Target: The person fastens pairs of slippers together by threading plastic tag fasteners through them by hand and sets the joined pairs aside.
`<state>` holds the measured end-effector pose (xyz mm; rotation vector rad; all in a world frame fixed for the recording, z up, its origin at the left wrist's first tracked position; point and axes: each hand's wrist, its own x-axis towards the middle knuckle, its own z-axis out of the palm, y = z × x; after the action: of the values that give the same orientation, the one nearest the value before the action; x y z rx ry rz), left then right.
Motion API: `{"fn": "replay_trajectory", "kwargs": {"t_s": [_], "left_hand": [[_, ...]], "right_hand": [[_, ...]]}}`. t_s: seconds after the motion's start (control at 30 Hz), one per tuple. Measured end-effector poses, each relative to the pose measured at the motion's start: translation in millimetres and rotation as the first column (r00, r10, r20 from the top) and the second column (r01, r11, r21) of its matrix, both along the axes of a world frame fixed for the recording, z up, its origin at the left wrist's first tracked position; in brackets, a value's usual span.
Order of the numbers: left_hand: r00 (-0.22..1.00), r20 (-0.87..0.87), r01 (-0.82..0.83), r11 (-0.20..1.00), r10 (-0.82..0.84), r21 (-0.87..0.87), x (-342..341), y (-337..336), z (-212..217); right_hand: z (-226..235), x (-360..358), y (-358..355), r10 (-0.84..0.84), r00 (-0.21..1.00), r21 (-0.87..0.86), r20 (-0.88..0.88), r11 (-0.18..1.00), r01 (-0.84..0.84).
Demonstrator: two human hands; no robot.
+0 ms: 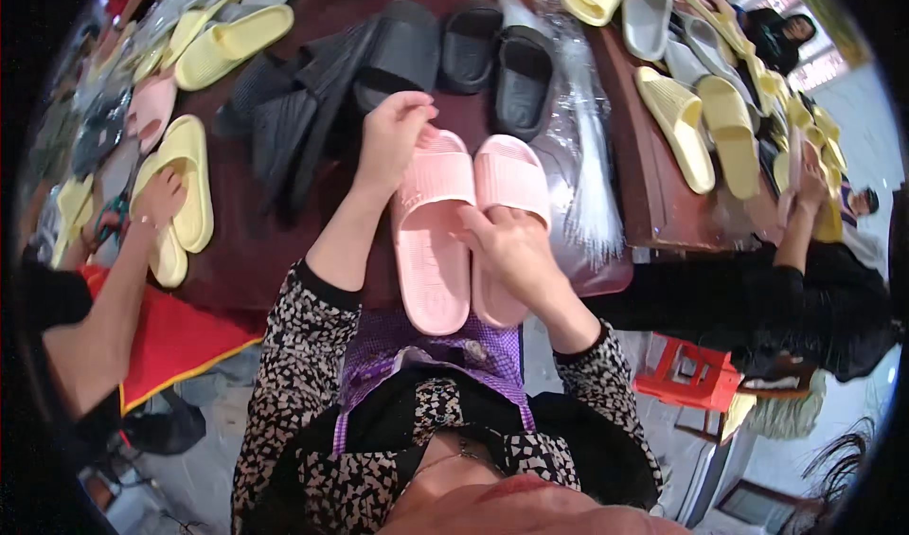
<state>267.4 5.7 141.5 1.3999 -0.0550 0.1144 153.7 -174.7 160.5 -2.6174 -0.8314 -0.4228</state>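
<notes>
Two pink slippers (471, 227) side by side at the near edge of the dark brown surface (256, 241), soles down, long axes running straight away from the body, toes pointing to the far side, heels hanging past the edge over the lap. Left slipper of the pair a little nearer than its mate, the two touching along their inner sides.

Left hand (393, 137) at the toe end of the left pink slipper, wrist bent, fingers curled down and partly closed around the strap's far rim. Right hand (511, 246) over the middle of the right pink slipper, fingers bent and closed on its inner edge just behind the strap, thumb toward the gap between the two. Both forearms in patterned sleeves, rising from the lower edge and angled inward toward the pair.

Beyond the pink slippers, a cluster of black slippers (407, 57), just past the toes, little free room there. Right of the pair, a stack of clear plastic bags (582, 166), nearly touching. Left of the pair, a bare stretch of surface, then yellow slippers (185, 189) under another person's hand (161, 199). Far right of the pair, more yellow and grey slippers (701, 118) along the surface's edge.
</notes>
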Motion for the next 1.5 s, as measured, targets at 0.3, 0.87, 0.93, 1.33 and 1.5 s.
{"fn": "replay_trajectory", "kwargs": {"t_s": [0.3, 0.87, 0.93, 1.33, 1.5], "left_hand": [[0.999, 0.016, -0.047, 0.987, 0.050, -0.152, 2, 2, -1], [0.998, 0.025, -0.057, 0.995, 0.060, -0.078, 0, -3, -11], [0.998, 0.028, -0.051, 0.997, 0.053, -0.051, 0, -7, -11], [0.995, 0.095, -0.050, 0.997, 0.043, 0.067, -1, -14, -9], [0.987, 0.160, -0.022, 0.996, 0.008, 0.081, -4, -17, -12]], "right_hand": [[10, 14, -47, -0.060, 0.988, -0.084, 0.140, 0.994, 0.072], [126, 227, -165, -0.290, 0.956, 0.013, -0.051, 0.957, 0.291], [92, 230, -120, -0.159, 0.946, -0.069, -0.282, 0.987, 0.145], [15, 314, 2, -0.530, 0.820, -0.108, -0.217, 0.848, 0.519], [2, 335, 0, -0.603, 0.797, -0.047, -0.025, 0.797, 0.602]]}}
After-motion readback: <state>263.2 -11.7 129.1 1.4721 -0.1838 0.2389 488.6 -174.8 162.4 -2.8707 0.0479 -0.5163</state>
